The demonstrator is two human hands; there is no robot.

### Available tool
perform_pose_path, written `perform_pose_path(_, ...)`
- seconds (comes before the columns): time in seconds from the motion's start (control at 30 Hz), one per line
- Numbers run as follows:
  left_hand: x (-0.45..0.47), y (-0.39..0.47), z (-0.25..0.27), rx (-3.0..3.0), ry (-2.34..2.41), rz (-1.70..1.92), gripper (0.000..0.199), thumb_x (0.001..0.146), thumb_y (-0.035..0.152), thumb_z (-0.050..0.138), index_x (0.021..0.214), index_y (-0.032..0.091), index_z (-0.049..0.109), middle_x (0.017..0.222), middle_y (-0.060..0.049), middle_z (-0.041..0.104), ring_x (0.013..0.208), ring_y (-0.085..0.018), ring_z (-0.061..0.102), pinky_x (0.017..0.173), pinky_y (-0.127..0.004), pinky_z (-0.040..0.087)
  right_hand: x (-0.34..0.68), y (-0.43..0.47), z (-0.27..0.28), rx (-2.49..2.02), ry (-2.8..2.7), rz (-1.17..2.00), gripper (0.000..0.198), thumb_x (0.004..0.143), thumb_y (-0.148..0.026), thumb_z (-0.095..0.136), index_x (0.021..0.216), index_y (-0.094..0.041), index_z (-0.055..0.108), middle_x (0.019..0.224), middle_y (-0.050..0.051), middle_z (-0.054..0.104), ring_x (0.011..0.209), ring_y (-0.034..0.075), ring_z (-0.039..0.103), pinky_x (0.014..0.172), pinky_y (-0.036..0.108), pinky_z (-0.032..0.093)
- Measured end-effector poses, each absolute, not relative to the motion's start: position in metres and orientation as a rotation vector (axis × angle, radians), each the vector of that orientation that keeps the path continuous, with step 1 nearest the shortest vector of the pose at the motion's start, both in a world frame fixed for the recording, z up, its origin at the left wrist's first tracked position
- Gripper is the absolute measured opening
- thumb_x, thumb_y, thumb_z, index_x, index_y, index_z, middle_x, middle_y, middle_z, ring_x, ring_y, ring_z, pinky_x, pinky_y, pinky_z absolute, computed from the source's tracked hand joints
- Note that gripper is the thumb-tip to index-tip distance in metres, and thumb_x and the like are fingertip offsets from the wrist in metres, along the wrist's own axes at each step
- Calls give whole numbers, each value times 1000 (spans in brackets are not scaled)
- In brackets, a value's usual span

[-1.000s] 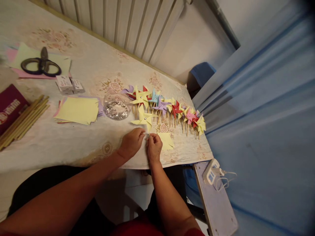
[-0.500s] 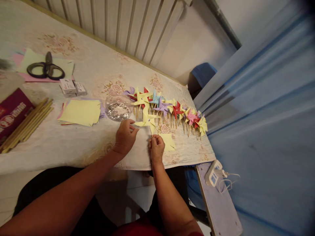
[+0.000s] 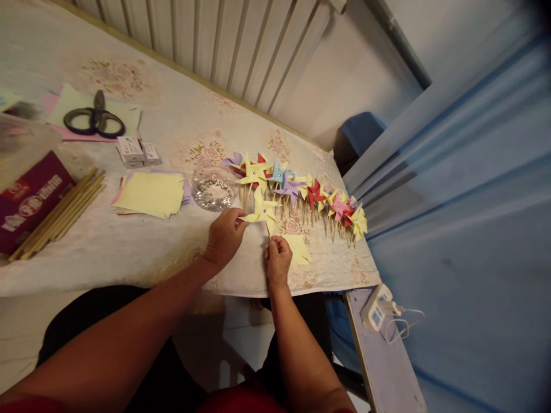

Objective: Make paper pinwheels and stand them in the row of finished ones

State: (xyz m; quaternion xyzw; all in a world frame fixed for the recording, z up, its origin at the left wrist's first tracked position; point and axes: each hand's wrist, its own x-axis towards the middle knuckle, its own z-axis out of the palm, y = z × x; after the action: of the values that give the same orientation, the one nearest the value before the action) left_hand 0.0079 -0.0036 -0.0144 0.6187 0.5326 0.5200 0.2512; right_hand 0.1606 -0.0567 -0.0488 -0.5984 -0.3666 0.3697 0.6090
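Observation:
A pale yellow paper pinwheel (image 3: 264,211) with a shiny pin at its centre is held upright over the table. My right hand (image 3: 279,259) is closed round its stick, just below the blades. At the left blade's tip, my left hand (image 3: 226,234) has thumb and forefinger brought together on the paper. Beneath and beside my right hand lies a yellow paper square (image 3: 298,250) with slits at its corners. A round clear dish (image 3: 214,190) of small metal pins sits beyond my left hand.
Finished pinwheels (image 3: 291,188) stretch in a row to the right. Leftward are a paper stack (image 3: 150,194), small white boxes (image 3: 138,151), black-handled scissors (image 3: 95,119), wooden sticks (image 3: 64,221) and a purple box (image 3: 34,201). A power strip (image 3: 377,307) rests on a stool (image 3: 383,361) at right.
My left hand has closed in on the left blade, its fingers now at the tip. My right hand keeps its hold on the stick. The whole view has shifted slightly.

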Motion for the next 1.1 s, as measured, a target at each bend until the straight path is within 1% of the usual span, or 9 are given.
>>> perform_pose_path(0.23,8,-1,-16,1672,1452,1402,6,78,19,60,82,20,63,80,-2,67,72,-17,61,73,-31,49,160,-57,-48,-1390,-854,856,15,78,-32,60,83,-19,57,56,-9,49,43,6,34,43,20,24)
perform_pose_path(0.53,7,-2,-12,1671,1478,1367,2,78,20,60,77,20,62,78,-1,67,73,-18,60,74,-31,48,161,-57,-47,-1410,-869,852,17,79,-34,60,86,-19,56,59,-9,51,44,6,34,43,21,25)
perform_pose_path(0.67,7,-2,-12,1680,1474,1357,5,78,21,61,74,20,61,75,-1,66,73,-18,59,73,-31,47,161,-57,-47,-1396,-874,858,17,80,-34,60,86,-19,55,57,-10,49,43,6,32,43,20,24)
perform_pose_path(1.1,7,-1,-8,1622,1464,1339,9,77,23,61,68,21,59,70,0,65,70,-17,59,71,-30,46,161,-57,-48,-1419,-887,828,15,80,-33,60,83,-19,58,56,-9,49,44,7,34,44,21,27)
